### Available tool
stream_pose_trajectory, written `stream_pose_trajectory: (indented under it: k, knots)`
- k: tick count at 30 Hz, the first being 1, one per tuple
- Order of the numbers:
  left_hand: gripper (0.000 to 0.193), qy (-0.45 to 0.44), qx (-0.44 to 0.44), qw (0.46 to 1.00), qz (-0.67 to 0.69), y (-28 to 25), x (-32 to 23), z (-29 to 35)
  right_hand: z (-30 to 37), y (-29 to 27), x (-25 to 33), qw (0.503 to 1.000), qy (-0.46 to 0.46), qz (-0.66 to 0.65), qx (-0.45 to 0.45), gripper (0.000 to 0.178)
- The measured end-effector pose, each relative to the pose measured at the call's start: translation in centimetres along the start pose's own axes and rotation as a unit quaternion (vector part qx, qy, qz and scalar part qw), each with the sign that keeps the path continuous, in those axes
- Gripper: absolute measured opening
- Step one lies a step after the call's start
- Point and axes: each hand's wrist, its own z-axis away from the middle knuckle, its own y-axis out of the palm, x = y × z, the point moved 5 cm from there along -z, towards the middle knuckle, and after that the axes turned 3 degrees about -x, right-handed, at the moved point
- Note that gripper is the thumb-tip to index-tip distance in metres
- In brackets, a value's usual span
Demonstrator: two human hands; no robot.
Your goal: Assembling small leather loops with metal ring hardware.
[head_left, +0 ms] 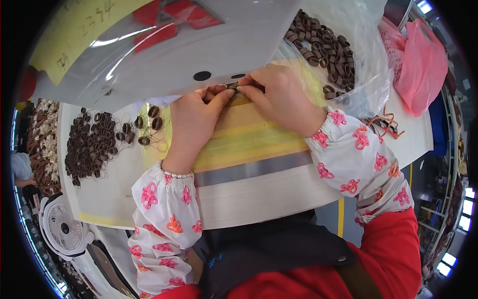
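My left hand [193,119] and my right hand [281,94] meet at the lower edge of a large pale grey machine body [239,37]. Thumb and fingertips are pinched together on each hand. Between them sits a small dark piece [232,86], mostly hidden by the fingers, so its kind is unclear. Left of my left hand, small brown loops [89,147] with loose threads lie heaped, and a few stray loops [144,141] rest closer to my wrist. Beyond my right hand, more brown loops [338,55] lie in a clear plastic bag [371,55].
Yellow tape strips [249,142] cross the pale table [259,199]. A pink plastic bag [423,67] and orange-handled scissors [391,127] lie at the right. A white fan [63,226] stands lower left, below a heap of brown and cream pieces [45,144]. Another person's hand [26,182] shows far left.
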Motion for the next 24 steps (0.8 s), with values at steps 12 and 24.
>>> stream_pose_trajectory:
  k: [12, 24]
  knots:
    - [0.03, -0.008, 0.012, 0.999, -0.047, -0.1, 0.65, -0.41, 0.06, -0.3, 0.28, 0.999, -0.026, 0.035, -0.028, 0.01]
    - [0.04, -0.016, 0.005, 0.999, -0.039, -0.06, 0.43, -0.54, -0.31, -0.04, 0.42, 0.994, 0.012, 0.096, 0.047, 0.014]
